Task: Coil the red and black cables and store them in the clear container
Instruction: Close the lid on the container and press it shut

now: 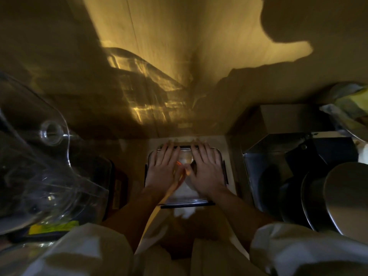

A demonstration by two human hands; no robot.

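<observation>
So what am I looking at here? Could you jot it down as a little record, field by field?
Setting: dim, warm-lit counter, seen from a head camera
Left hand: flat, fingers straight, pressing on the lid
Right hand: flat, fingers straight, pressing on the lid beside it
Clear container: under both hands, lid on
Red cable: a glint shows through the lid between the hands
Black cable: cannot be made out
Left of container: clear plastic pitcher
Right of container: dark round pans

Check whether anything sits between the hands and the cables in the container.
Yes: the clear lid. The left hand and right hand lie flat on it, fingers straight, over the container. A red cable glints beneath, between the hands. The black cable cannot be made out in this dim frame.
</observation>
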